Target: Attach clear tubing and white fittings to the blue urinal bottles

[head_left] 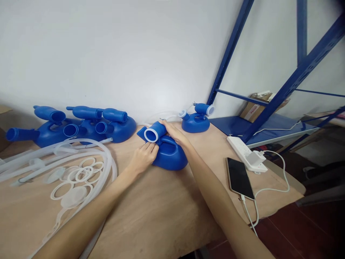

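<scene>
A blue plastic bottle [172, 156] with a handle stands at the middle of the table. Over its neck is a blue tubular piece [159, 130] with a white ring round its open mouth, facing me. My right hand [171, 130] grips the tubular piece from behind on the right, near a small metal clip. Just below the ringed mouth, my left hand [145, 154] has its fingers curled in against the bottle's neck; what they pinch, if anything, is hidden.
Several blue bottles [122, 129] stand at the back left. Clear tubes [107, 162], white rings [60, 190] and caps lie left. A capped bottle [195, 124] is at the back. Right are a phone [239, 178], a power strip [242, 151] and a blue shelf frame [285, 79].
</scene>
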The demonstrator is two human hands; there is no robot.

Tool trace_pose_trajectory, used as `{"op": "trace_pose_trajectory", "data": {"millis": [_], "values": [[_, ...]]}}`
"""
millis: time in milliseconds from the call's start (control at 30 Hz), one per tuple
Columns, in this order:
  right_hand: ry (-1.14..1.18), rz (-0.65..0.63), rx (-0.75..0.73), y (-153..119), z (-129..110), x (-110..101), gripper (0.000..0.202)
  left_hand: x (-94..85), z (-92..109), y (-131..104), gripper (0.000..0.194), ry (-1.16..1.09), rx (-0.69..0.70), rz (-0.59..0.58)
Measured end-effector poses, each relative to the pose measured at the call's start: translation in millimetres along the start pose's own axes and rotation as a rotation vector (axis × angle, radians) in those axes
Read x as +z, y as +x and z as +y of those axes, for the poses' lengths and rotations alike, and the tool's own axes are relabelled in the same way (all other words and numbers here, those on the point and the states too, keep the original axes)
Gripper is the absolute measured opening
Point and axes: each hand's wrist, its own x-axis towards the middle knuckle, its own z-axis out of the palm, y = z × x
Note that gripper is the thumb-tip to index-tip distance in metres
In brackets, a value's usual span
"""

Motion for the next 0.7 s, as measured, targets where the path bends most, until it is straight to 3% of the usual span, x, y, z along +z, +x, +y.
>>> {"op": "trace_pose_trajectory", "data": {"millis": [67,167,267,333,400,433,533,600,700], "values": [[0.024,-0.012,0.005,0,0,0,0.055,-12.2,-3,2,0.024,-0.009,0.033,-0.028],[0.04,-0.022,0.012,0,0,-1,0.055,-50.9,-20,-3,0.019,-0.033,0.019,-0.115],[0.045,-0.038,0.007,0,0,-2,0.054,-97.7,-61,-23,0.02,-0.219,-0.128,-0.479],[0.041,-0.04,0.013,0,0,-2,0.053,-118.4,-101,-46,0.022,-0.351,-0.261,-0.589],[0.031,-0.031,0.027,0,-1,-1,0.052,-125.6,-145,-73,0.027,-0.323,-0.443,-0.631],[0.026,-0.023,0.033,-1,-1,-1,0.052,-125.0,-166,-86,0.027,-0.22,-0.602,-0.607],[0.01,-0.008,0.032,-2,-2,-1,0.052,-118.3,-208,-114,0.042,0.018,-0.821,-0.503],[-0.006,-0.005,0.034,-2,-3,-2,0.052,-117.7,-211,-115,0.057,0.065,-0.839,-0.422],[-0.027,-0.017,0.044,-2,-3,-2,0.052,-121.5,-174,-87,0.061,-0.149,-0.689,-0.406]]}}
